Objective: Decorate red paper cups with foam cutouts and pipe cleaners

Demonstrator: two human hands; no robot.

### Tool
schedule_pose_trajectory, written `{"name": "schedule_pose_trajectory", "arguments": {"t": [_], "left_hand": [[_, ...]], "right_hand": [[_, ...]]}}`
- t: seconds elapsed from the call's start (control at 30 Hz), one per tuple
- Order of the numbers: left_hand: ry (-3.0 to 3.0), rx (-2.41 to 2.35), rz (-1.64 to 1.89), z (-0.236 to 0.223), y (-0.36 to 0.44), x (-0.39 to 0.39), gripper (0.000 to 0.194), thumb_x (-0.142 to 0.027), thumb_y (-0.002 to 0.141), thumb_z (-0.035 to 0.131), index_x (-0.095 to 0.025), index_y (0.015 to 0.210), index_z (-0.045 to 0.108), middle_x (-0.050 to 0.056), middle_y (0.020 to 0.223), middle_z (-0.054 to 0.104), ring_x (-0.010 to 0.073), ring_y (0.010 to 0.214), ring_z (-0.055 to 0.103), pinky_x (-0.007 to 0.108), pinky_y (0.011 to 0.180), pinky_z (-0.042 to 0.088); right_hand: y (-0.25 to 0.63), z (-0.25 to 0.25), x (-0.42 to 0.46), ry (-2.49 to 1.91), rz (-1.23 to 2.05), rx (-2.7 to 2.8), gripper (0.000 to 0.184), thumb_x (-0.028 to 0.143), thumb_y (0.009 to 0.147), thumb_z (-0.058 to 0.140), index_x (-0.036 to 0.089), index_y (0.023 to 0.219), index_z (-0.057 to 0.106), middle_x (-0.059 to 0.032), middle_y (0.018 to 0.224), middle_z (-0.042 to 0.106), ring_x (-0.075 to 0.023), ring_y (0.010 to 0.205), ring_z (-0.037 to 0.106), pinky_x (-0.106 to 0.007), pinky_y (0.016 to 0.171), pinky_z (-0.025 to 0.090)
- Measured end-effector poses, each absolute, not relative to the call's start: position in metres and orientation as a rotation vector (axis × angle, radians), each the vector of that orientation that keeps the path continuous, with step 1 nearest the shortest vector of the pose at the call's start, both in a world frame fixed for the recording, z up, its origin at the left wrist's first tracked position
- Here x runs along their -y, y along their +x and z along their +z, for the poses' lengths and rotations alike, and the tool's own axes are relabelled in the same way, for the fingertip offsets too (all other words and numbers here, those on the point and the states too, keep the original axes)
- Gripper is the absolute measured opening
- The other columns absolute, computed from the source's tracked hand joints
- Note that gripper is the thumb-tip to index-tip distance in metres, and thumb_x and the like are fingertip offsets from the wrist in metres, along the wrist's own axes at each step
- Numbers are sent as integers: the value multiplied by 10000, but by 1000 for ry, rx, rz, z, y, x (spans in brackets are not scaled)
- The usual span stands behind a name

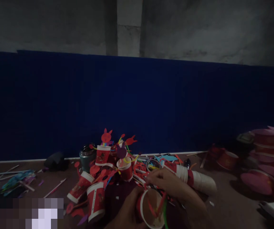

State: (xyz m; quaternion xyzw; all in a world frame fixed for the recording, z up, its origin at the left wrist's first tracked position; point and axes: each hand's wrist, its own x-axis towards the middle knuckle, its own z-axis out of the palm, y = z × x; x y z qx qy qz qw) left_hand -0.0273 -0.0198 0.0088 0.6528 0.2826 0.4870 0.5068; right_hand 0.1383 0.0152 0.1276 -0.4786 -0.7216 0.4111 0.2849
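Observation:
My left hand (128, 208) is wrapped round a red paper cup (140, 206), tilted so that its pale inside faces me. Inside the cup lie red strips (153, 210), and a green strip (165, 213) hangs by its right side. Just above the rim is my right hand (162, 179), its fingers bent together in a pinch; what they hold, if anything, I cannot make out. Left of my hands, a red cup (96, 202) leans beside another tilted cup (81, 187). Behind stands a cup (103, 156) topped by a red rabbit-eared paper head (106, 137).
To the right of my hands lies a row of nested paper cups (202, 183). Blurred stacks of red cups (267, 149) stand at far right. A dark jar (86, 159) and loose coloured strips (17, 179) lie left. A blue wall panel (137, 105) rises behind.

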Motion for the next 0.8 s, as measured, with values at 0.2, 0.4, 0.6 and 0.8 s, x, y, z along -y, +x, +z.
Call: {"name": "schedule_pose_trajectory", "arguments": {"t": [0.2,0.4,0.6,0.8], "left_hand": [[1775,-631,1079,24,-31,19,658,-313,591,747,-202,1188,495,103,1107,588,273,981,572,362,856,456],[1688,-639,1123,12,-26,20,676,-368,574,753,-198,1177,500,108,1059,610,275,928,593,359,820,478],[1609,-707,1198,11,-23,18,675,-328,606,721,-203,1206,436,114,1146,571,272,1017,551,352,869,444],[1519,-713,1295,14,-23,13,653,-329,623,703,-208,1189,401,98,1143,565,251,1005,556,337,849,449]], "right_hand": [[139,114,-19,-1216,1482,1864,84,237,644,642,159,661,670,30,595,624,-102,560,540,-192,504,380],[128,110,-25,-1258,1247,1437,243,418,745,527,199,681,446,80,462,520,-97,377,528,-172,376,296],[122,116,-24,-1193,947,1366,274,482,795,477,213,758,439,55,577,522,-123,439,573,-209,396,379],[129,130,-14,-1293,572,1460,301,476,828,446,201,917,529,-36,771,628,-181,693,603,-277,631,458]]}}
